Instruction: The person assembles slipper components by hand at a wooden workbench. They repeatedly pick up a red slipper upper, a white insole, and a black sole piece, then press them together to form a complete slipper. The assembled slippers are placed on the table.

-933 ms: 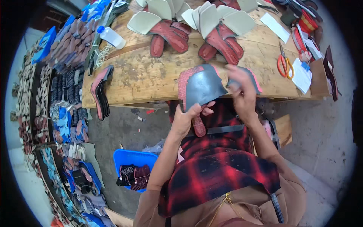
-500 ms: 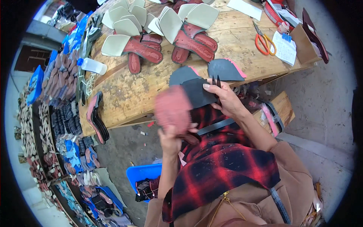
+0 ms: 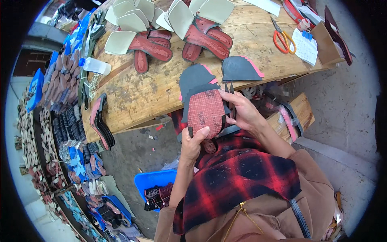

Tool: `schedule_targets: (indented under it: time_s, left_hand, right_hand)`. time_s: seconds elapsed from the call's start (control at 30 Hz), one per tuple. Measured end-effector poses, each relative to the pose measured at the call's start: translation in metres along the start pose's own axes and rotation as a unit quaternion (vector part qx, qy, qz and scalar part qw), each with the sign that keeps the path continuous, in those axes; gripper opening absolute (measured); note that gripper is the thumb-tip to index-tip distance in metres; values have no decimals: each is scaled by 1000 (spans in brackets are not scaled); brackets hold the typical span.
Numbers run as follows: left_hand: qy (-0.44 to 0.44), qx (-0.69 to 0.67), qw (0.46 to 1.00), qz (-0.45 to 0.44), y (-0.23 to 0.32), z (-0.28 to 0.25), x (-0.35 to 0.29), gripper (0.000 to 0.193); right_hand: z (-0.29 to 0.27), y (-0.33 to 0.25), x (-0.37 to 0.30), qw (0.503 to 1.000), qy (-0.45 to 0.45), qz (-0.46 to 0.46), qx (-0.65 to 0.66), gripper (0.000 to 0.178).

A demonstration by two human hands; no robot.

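Note:
My left hand (image 3: 191,145) is closed on the near end of a red shoe insole (image 3: 205,113), thumb on its grid-patterned face. Behind the insole lies a dark grey shoe upper (image 3: 197,87), its far edge showing beyond. My right hand (image 3: 244,111) grips the upper at the right, its thumb by the insole's far right corner. Narrow dark tips stick up beside that thumb; their kind is unclear. Black tabs flank the insole's sides. Just beyond, on the table edge, rest two dark grey uppers with pink edging, one on the left (image 3: 194,76) and one on the right (image 3: 241,69).
On the wooden table (image 3: 157,94) lie red soles with cream flaps (image 3: 151,48), orange-handled scissors (image 3: 283,38), a paper sheet (image 3: 304,48) and a white bottle (image 3: 96,67). Stacked soles (image 3: 100,123) stand at its left edge. A blue bin (image 3: 155,177) is on the floor.
My left hand has brought the red insole up and to the right, against the dark upper in my right hand. The insole, blurred before, is now sharp.

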State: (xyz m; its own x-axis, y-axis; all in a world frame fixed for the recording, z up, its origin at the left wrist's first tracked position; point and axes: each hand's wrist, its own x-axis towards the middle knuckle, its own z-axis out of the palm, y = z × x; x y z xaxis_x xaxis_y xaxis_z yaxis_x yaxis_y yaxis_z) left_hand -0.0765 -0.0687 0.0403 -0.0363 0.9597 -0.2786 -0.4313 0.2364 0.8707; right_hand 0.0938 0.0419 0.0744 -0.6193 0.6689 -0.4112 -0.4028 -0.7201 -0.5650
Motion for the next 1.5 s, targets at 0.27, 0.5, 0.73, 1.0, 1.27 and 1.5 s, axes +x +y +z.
schedule_targets:
  time_s: [0.27,0.5,0.73,1.0,1.27,1.5]
  left_hand:
    - [11,-11,1000,-8,5,2,5,31]
    - [51,-1,999,-3,-5,-5,11,29]
    - [108,22,994,27,-15,-9,3,33]
    - [110,94,986,81,-38,-36,-21,70]
    - [71,-181,980,39,-16,-36,-14,49]
    - [71,-190,979,-32,-23,-26,-12,49]
  right_hand:
    - [-6,3,1,1000,-1,3,-12,25]
    - [-6,9,4,970,119,-17,-212,19]
    - [-13,23,13,952,130,-53,-271,16]
    - [-1,36,17,953,102,-68,-277,19]
    - [-6,42,14,965,6,-65,-254,24]
    - [-14,32,6,962,-13,-17,-271,20]
